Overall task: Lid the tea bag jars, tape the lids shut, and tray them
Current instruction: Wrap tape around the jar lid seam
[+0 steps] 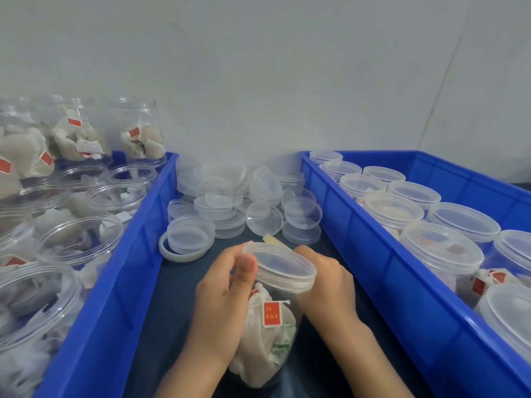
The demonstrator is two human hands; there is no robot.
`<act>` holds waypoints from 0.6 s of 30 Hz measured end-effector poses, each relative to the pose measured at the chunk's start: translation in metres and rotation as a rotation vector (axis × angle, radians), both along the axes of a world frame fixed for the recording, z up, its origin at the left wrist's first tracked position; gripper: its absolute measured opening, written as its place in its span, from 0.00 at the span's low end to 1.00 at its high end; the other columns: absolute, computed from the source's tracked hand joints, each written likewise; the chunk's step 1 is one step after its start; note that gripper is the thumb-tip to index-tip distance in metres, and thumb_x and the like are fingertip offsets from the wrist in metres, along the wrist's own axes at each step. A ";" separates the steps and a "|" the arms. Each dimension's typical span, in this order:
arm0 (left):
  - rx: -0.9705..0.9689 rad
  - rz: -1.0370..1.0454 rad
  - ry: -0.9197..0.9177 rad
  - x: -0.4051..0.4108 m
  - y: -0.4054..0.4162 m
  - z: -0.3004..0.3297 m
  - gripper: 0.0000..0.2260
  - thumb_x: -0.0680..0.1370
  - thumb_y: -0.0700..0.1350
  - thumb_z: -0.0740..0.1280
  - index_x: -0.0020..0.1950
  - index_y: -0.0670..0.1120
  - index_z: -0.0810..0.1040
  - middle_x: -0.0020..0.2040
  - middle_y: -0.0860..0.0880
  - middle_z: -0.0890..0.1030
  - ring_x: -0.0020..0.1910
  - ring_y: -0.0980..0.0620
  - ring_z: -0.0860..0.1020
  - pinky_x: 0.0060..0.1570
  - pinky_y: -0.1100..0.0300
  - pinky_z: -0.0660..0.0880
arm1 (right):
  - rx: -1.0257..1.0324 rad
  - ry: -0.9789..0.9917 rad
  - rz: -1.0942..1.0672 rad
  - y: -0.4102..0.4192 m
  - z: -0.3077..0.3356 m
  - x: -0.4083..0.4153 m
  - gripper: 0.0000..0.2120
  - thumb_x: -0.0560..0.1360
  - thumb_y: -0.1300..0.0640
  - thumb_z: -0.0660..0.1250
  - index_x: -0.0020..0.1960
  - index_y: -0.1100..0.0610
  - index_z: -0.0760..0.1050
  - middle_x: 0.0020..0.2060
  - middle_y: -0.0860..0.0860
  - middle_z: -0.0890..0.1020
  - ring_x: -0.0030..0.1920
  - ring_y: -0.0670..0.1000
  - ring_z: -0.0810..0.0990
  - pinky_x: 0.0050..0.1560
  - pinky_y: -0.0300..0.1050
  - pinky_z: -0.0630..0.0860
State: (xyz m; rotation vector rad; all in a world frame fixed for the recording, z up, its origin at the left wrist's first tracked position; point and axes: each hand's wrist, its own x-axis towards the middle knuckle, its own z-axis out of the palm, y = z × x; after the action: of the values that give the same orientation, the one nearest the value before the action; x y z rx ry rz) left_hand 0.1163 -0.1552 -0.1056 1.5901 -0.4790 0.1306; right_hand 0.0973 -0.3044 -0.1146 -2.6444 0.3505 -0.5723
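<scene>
Centrally, a clear jar (265,337) packed with tea bags is lying tilted on the dark table (172,297) between two blue trays, its mouth pointing away from the camera. Its translucent lid (283,267) is sitting on the mouth. The left hand (222,294) is curling around the jar's neck from the left, thumb and fingertips pinching the lid's rim. The right hand (327,280) is wrapping the lid's far right side, fingers bent around it; a strip of yellowish tape (274,240) is sticking out just behind the lid. Left tray (120,282) is holding open jars of tea bags (77,239); right tray (373,254) is holding lidded jars (442,251). Loose lids (244,202) are lying heaped on the table between the trays, with a tape roll (172,252) under the nearest one.
</scene>
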 end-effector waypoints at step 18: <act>0.456 0.350 -0.098 -0.020 -0.016 -0.013 0.55 0.52 0.65 0.75 0.73 0.52 0.56 0.69 0.54 0.66 0.67 0.56 0.65 0.58 0.57 0.69 | 0.184 0.064 0.033 -0.001 0.001 0.003 0.19 0.69 0.51 0.65 0.45 0.46 0.53 0.36 0.45 0.76 0.37 0.48 0.77 0.38 0.46 0.75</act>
State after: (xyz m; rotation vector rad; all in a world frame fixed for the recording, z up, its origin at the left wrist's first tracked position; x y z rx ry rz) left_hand 0.0966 -0.1713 -0.1187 2.1160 -0.3128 0.3874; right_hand 0.1000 -0.3058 -0.1139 -2.4904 0.3598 -0.4242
